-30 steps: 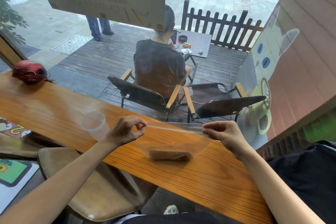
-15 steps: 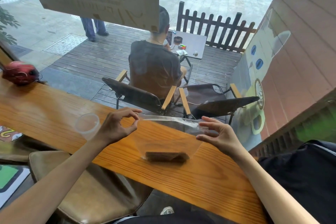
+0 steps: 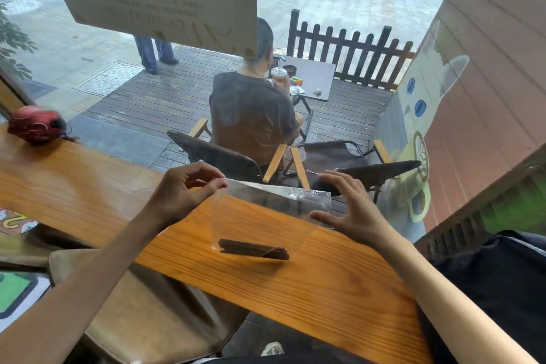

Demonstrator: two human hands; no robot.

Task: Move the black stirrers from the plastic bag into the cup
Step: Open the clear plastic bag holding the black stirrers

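A clear plastic bag (image 3: 266,216) stands on the wooden counter (image 3: 339,289), its mouth upward. A bundle of black stirrers (image 3: 254,249) lies flat at the bottom of the bag. My left hand (image 3: 183,195) pinches the bag's top left corner between thumb and fingers. My right hand (image 3: 351,210) hovers at the bag's right edge with fingers spread, holding nothing. The clear cup (image 3: 139,201) sits on the counter behind my left hand, mostly hidden by it.
A red round object (image 3: 35,124) rests at the counter's far left. A tan stool seat (image 3: 133,304) stands under the counter. Beyond the window a person sits in a chair on a wooden deck.
My right hand has let go of the bag's top edge and opened. The bag's mouth has gone slack on the right. My left hand keeps its pinch.
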